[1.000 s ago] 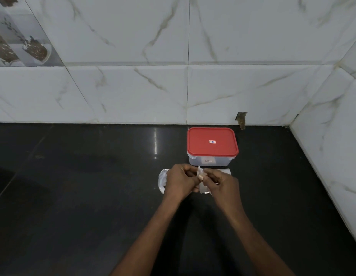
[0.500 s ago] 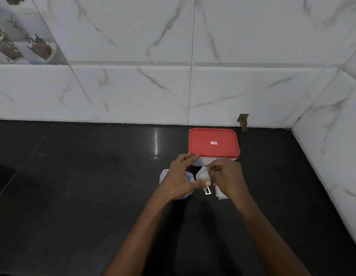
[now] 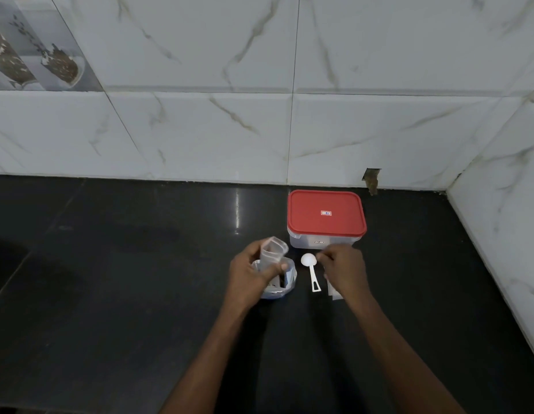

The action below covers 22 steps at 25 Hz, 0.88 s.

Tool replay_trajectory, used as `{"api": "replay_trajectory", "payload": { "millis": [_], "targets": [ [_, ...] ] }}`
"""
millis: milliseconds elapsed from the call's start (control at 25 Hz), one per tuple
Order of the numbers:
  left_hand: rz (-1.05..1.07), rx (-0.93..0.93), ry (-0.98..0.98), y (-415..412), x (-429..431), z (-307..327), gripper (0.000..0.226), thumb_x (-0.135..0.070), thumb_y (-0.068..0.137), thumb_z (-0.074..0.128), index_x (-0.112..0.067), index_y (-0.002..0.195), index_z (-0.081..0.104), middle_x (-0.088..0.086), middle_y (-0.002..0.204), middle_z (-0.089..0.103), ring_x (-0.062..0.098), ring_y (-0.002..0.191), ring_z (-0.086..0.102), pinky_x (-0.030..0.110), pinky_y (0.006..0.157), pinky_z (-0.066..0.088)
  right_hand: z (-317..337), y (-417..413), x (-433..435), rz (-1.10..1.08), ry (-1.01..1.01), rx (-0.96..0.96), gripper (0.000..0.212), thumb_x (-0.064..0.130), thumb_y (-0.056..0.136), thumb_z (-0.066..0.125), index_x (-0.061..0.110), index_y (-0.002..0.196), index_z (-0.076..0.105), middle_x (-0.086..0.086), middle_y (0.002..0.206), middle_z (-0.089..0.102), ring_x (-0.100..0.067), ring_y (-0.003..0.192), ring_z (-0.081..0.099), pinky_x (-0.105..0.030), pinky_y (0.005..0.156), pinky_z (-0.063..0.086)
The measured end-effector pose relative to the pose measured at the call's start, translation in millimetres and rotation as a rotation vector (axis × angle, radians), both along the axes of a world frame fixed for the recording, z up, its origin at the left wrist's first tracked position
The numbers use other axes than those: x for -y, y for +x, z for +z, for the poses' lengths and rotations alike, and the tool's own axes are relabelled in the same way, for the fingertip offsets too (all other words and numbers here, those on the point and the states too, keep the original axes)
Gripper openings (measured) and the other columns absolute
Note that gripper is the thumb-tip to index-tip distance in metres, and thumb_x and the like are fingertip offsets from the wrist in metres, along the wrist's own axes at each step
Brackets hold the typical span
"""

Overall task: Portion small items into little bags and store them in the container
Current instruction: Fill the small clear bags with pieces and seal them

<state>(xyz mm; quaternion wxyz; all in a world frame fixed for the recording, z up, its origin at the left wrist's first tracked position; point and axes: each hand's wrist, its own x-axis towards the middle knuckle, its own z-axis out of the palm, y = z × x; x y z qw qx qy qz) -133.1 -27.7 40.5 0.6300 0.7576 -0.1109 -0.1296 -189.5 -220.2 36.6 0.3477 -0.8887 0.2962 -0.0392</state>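
Holding a little bag (image 3: 274, 251), left hand (image 3: 249, 276), white scoop (image 3: 312, 274) beside right hand (image 3: 345, 270).

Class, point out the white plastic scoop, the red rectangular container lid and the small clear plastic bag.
White plastic scoop (image 3: 312, 274): head view, on its handle.
Red rectangular container lid (image 3: 327, 219): head view, on its top face.
Small clear plastic bag (image 3: 273, 250): head view, on its open upper part.
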Motion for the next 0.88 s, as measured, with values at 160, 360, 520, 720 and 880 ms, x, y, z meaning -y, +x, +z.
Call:
{"api": "replay_trajectory", "payload": {
  "millis": [160,360,520,720,880],
  "targets": [
    [0.115,-0.049,-0.087,12.7,-32.4,-9.9,0.040,0.000,0.076,0.082,-0.010,0.112,0.072,0.003,0.100,0.078,0.015,0.090,0.074,0.024,0.074,0.059,-50.0,-7.4,-17.8,0.005,-0.263,-0.307,0.024,0.034,0.095,0.056,0.013,0.100,0.066,-0.006,0.101,0.066,-0.024,0.093,0.065,-0.032,0.072,0.047],
    [0.149,-0.103,-0.114,13.6,-47.5,-18.6,0.038,0.003,0.076,0.080,-0.009,0.111,0.071,0.005,0.100,0.078,0.012,0.088,0.075,0.021,0.071,0.058,-62.9,-1.2,-34.6,-0.059,-0.352,-0.258,0.017,0.023,0.096,0.051,0.014,0.106,0.061,-0.005,0.105,0.061,-0.024,0.091,0.065,-0.034,0.069,0.048],
    [0.154,-0.131,-0.133,10.8,-51.9,-32.7,0.042,0.002,0.077,0.080,-0.004,0.117,0.069,0.008,0.104,0.078,0.021,0.094,0.075,0.024,0.075,0.059,-40.0,-7.9,-25.7,-0.041,-0.215,0.080,0.006,0.020,0.092,0.056,0.015,0.090,0.056,-0.003,0.078,0.064,-0.023,0.073,0.061,-0.032,0.058,0.040],
    [0.141,-0.149,-0.150,1.9,-49.0,-37.5,0.043,0.005,0.076,0.079,-0.007,0.116,0.069,0.004,0.103,0.078,0.012,0.091,0.075,0.018,0.072,0.057,-10.7,-16.4,-42.6,-0.095,0.404,0.371,0.009,0.016,0.093,0.062,0.020,0.093,0.070,-0.003,0.061,0.066,-0.014,0.051,0.063,-0.031,0.051,0.055],
    [0.152,-0.146,-0.160,1.6,-49.7,-41.1,0.042,0.004,0.077,0.080,-0.007,0.116,0.070,0.004,0.103,0.078,0.012,0.092,0.075,0.018,0.073,0.057,-13.1,-8.6,-48.3,-0.003,0.342,0.301,0.012,0.018,0.093,0.062,0.017,0.092,0.074,0.000,0.071,0.072,-0.012,0.063,0.069,-0.028,0.066,0.057]
  ]
}}
